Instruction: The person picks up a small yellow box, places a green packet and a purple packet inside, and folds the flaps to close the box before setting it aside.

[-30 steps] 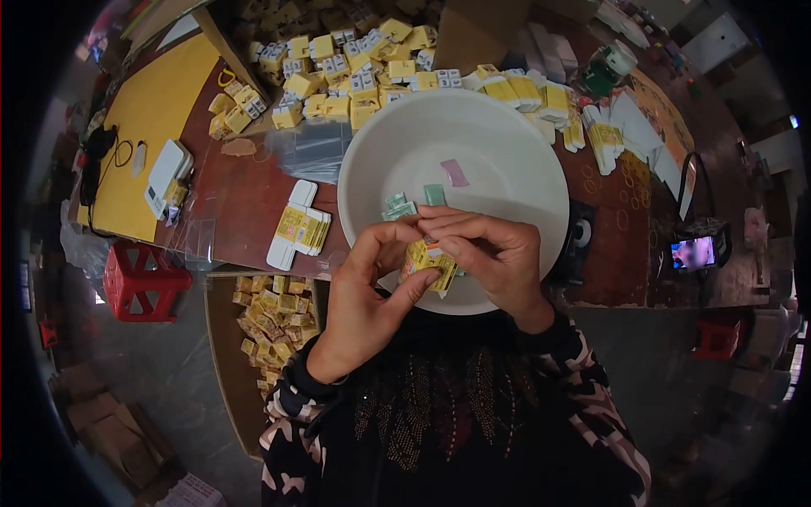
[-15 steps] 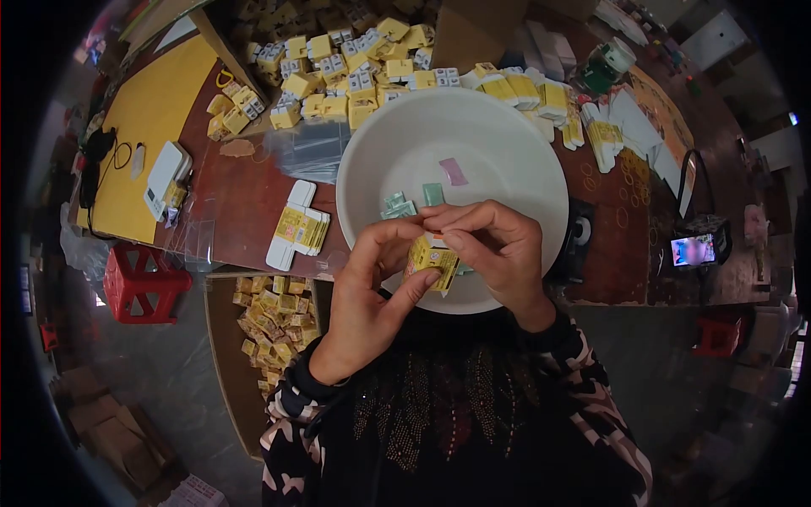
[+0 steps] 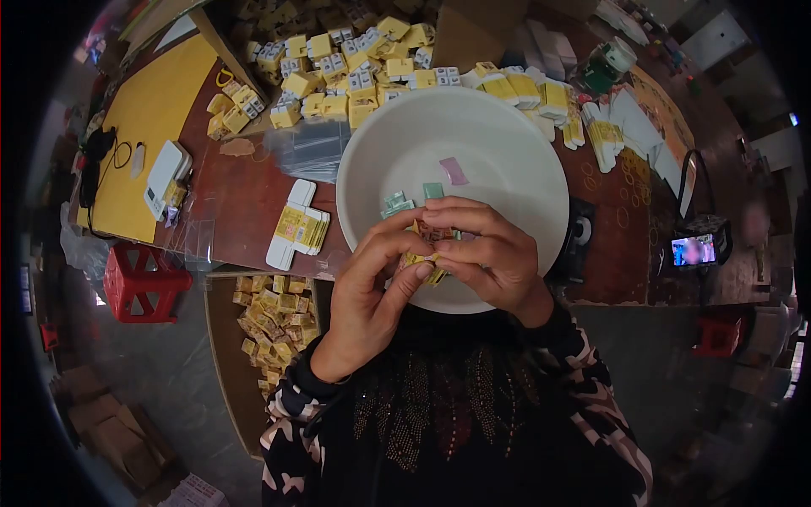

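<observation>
A small yellow printed carton (image 3: pixel 420 258) is pinched between both hands over the near part of a large white basin (image 3: pixel 372 152). Fingers of my left hand (image 3: pixel 372 287) close on its left side, thumb in front. My right hand (image 3: pixel 494 258) presses on its right side, with thumb and fingertips meeting near the left thumb. Much of the carton is covered by the fingers. Inside the basin lie a pink packet (image 3: pixel 454 171) and several green packets (image 3: pixel 395 204), just beyond my fingertips.
Left of the basin lies a stack of flattened yellow-and-white cartons (image 3: pixel 300 226). Filled cartons fill a cardboard box (image 3: pixel 221 372) below the table's edge. More small boxes (image 3: pixel 329 72) pile up behind. A red stool (image 3: pixel 144 283) stands at left, a small screen (image 3: pixel 693 250) at right.
My right fingers have come down and inward over the carton. It now sits turned and more covered between my hands.
</observation>
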`<state>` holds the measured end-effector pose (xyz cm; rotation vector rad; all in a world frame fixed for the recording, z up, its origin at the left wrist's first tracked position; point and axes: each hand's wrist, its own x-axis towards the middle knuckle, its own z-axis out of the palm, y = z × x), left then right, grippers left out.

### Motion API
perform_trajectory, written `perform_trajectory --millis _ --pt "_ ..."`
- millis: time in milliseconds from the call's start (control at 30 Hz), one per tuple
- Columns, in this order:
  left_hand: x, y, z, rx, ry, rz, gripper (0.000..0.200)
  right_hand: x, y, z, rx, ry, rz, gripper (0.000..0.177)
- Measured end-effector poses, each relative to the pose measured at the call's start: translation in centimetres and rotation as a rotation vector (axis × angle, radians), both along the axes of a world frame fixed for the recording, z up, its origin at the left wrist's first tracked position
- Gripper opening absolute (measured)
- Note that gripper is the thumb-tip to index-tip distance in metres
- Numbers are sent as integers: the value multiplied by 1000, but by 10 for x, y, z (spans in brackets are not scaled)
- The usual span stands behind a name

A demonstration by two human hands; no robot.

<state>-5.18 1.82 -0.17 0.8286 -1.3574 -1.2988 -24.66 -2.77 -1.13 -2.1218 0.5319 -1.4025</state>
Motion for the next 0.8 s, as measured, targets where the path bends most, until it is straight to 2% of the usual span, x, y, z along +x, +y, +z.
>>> perform_trajectory --millis 67,133,200,233,300,333,367,400,433,500,600,700,800 --pt "3 -2 2 -49 -137 -23 21 -3 -2 2 19 25 24 14" --pt "2 -4 3 -6 -40 4 23 -9 -8 9 36 50 43 13" --pt "7 -9 4 76 100 46 29 -21 -19 18 428 -103 -8 20" --pt "16 -13 6 113 142 61 33 -29 -33 18 427 -102 -11 20" --pt "32 -19 10 190 130 101 38 -45 -76 15 590 324 -347 25" --pt "38 -22 6 220 196 107 39 -47 -92 11 583 321 -354 25" --pt "42 -24 4 254 262 113 41 -46 -107 2 529 683 -283 28" --pt "44 -25 3 317 322 65 52 -46 -116 -9 464 1041 -203 31" --pt "43 -25 4 314 321 62 52 -46 -122 -25 462 1039 -207 31" --pt "41 -22 4 490 491 -71 58 -42 -130 -49 213 1118 -160 27" --pt "44 -19 -11 547 496 -111 67 -40 -135 -60 228 1107 -100 19" --pt "39 -23 -12 537 536 -62 59 -39 -127 -71 100 1122 -77 11" --pt "34 -26 -6 501 567 -19 60 -41 -121 -80 -26 1121 -107 6"
